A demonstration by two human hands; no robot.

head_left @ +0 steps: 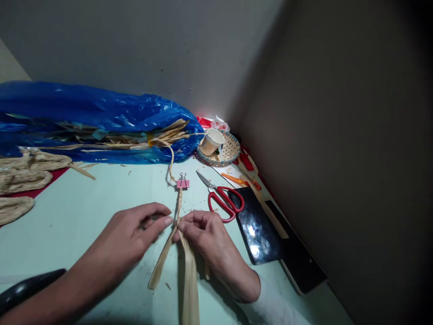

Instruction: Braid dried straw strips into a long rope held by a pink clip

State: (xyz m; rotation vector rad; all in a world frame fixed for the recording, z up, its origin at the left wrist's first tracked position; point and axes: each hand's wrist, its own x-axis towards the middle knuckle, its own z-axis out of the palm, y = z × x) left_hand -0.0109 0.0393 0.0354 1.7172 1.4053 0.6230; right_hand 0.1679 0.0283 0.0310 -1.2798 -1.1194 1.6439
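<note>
A thin braid of dry, straw-coloured plant strips runs down from a pink binder clip. My right hand pinches the braid's lower end between thumb and fingers. Below this grip the loose strips fan out: a wide one hangs toward me, a narrower one slants left, and a short end shows under the right hand. My left hand is just left of the braid, thumb and index finger slightly apart with nothing visible between them. Its other fingers are curled and partly hidden.
Red-handled scissors lie right of the braid, beside dark flat devices. Behind are a blue plastic bag with dry strips and a woven basket holding a paper cup. Coiled braided pieces lie at left. Walls border the table.
</note>
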